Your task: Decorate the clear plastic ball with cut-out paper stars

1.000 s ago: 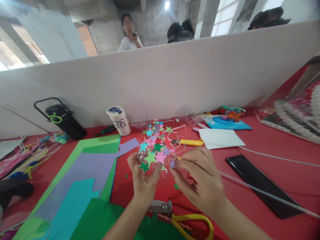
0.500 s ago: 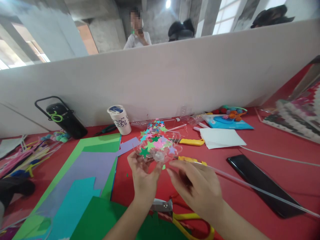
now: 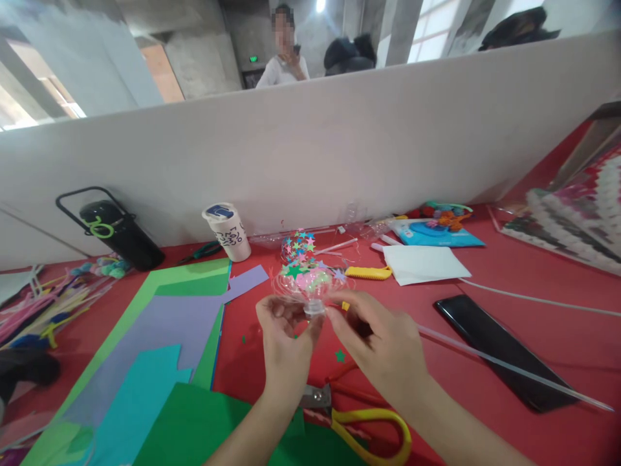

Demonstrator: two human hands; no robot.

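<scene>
A clear plastic ball with coloured paper stars inside (image 3: 308,283) is held over the red table (image 3: 509,291). My left hand (image 3: 285,333) grips it from below, fingers curled round its neck. My right hand (image 3: 383,346) pinches at the same neck from the right. A loose green star (image 3: 340,355) lies on the table under my hands. Yellow-handled scissors (image 3: 359,421) lie just in front of my wrists.
Green, purple and teal paper sheets (image 3: 160,343) cover the left side. A paper cup (image 3: 227,232), a black bottle (image 3: 116,234), a yellow cutter (image 3: 366,273), white paper (image 3: 424,264) and a black phone (image 3: 499,349) lie around. A white partition (image 3: 339,142) backs the table; a person (image 3: 284,52) stands behind it.
The star-filled ball has tilted away and down, its neck now toward me. My right hand moved in to pinch at the neck. The person behind the partition walked right.
</scene>
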